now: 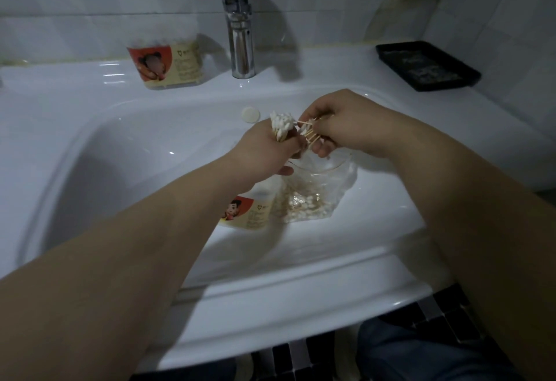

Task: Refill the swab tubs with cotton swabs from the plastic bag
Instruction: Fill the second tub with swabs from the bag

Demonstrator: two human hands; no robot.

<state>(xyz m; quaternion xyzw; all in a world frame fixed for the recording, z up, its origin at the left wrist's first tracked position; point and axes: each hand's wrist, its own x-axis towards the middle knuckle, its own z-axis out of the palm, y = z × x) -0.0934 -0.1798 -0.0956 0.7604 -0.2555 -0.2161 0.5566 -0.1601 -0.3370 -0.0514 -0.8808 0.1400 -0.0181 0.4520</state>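
Over the sink basin my left hand point(264, 145) grips a bundle of cotton swabs point(281, 123), white tips pointing up. My right hand point(340, 124) pinches several more swabs point(311, 133) by their wooden sticks, right beside that bundle. Below both hands a clear plastic bag point(313, 197) with loose swabs lies in the basin. A swab tub point(249, 212) with a red and cream label stands next to the bag, partly hidden by my left wrist. A second swab tub point(167, 63), filled with swabs, stands on the sink ledge at the back left.
A chrome tap point(239, 19) rises at the back middle of the white sink point(90, 145). A round white overflow cap point(250, 114) sits on the basin's back wall. A black tray point(427, 64) lies on the ledge at the back right. Tiled walls enclose the sink.
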